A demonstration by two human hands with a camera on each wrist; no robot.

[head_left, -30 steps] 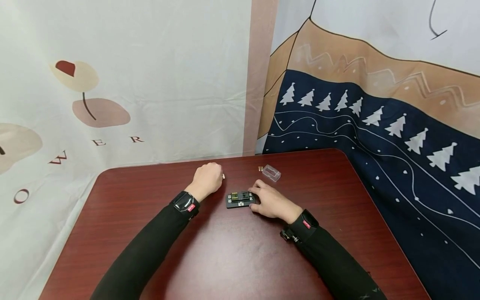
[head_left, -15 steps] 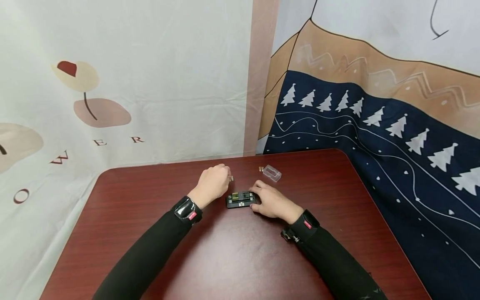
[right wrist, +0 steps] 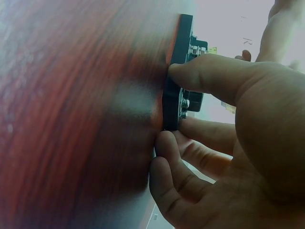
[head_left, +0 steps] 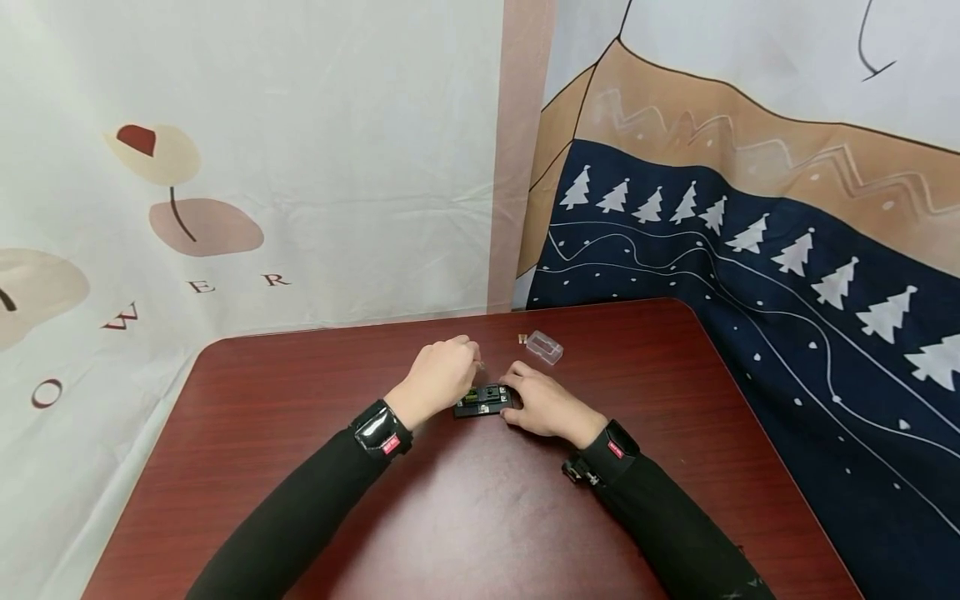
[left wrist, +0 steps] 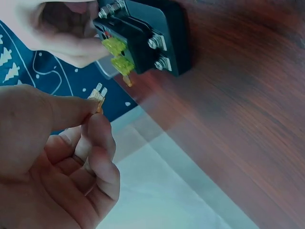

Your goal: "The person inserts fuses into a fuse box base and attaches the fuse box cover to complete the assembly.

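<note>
Head view: the black block [head_left: 482, 409] lies on the reddish-brown table [head_left: 480, 517], between the left hand [head_left: 437, 373] and the right hand [head_left: 549, 406]. A clear box [head_left: 545, 347] lies farther back, just beside a small piece [head_left: 522, 339]. Left wrist view: the left hand pinches a two-pronged part [left wrist: 98, 97] between thumb and finger, apart from the yellow inserts [left wrist: 121, 56] in the block. Right wrist view: the right hand grips the block, thumb against its edge
</note>
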